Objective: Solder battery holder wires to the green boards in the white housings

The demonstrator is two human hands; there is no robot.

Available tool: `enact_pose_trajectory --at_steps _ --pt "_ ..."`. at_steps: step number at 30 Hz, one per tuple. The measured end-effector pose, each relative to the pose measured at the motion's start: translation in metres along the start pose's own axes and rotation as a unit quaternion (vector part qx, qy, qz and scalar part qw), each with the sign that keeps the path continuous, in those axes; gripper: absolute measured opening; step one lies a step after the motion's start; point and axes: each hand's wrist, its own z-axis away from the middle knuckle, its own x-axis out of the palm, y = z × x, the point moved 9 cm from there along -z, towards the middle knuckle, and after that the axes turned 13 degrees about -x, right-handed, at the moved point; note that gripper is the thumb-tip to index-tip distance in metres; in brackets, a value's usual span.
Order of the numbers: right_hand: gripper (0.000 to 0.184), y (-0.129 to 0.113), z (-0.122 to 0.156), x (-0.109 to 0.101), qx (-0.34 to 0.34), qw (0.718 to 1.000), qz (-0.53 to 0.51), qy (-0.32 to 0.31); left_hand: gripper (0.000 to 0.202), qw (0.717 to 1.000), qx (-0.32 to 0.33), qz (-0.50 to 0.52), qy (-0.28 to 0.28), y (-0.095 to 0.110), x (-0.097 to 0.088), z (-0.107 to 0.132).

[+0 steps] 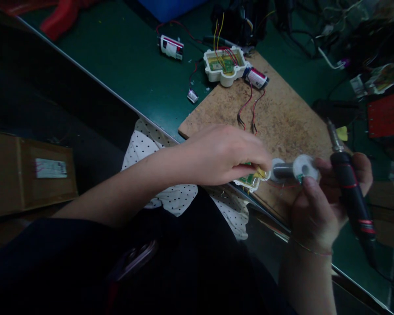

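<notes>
My left hand is closed, its fingertips pinched over a white plastic housing with a green circuit board inside. A bit of yellow shows at the fingertips; what they grip is hidden. My right hand has a black and red soldering iron lodged among its fingers, tip pointing up and away. Its thumb and a finger touch the near flange of a solder spool, which lies between the two hands. A small green piece shows by the thumb.
A wooden board lies on the green table. Beyond are a second white housing with wires, wired batteries, and a small white connector. Tangled cables and a red box stand right; a cardboard box sits left.
</notes>
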Motion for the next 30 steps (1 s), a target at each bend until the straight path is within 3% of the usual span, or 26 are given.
enact_pose_trajectory --at_steps 12,21,25,30 --pt "0.085 0.002 0.001 0.000 -0.001 1.000 -0.026 0.006 0.014 0.997 0.038 -0.072 -0.006 0.012 0.006 -0.003" --pt "0.085 0.000 0.002 -0.001 0.012 1.000 0.016 0.013 0.015 0.994 0.044 -0.101 -0.009 0.015 0.010 0.000" --pt "0.083 -0.001 0.001 0.000 0.008 1.000 0.004 0.012 0.015 0.998 0.030 -0.059 0.003 0.012 0.012 -0.002" --pt "0.085 0.000 0.000 0.000 -0.008 1.000 -0.003 0.003 0.012 0.996 -0.044 0.063 0.048 -0.004 0.004 -0.005"
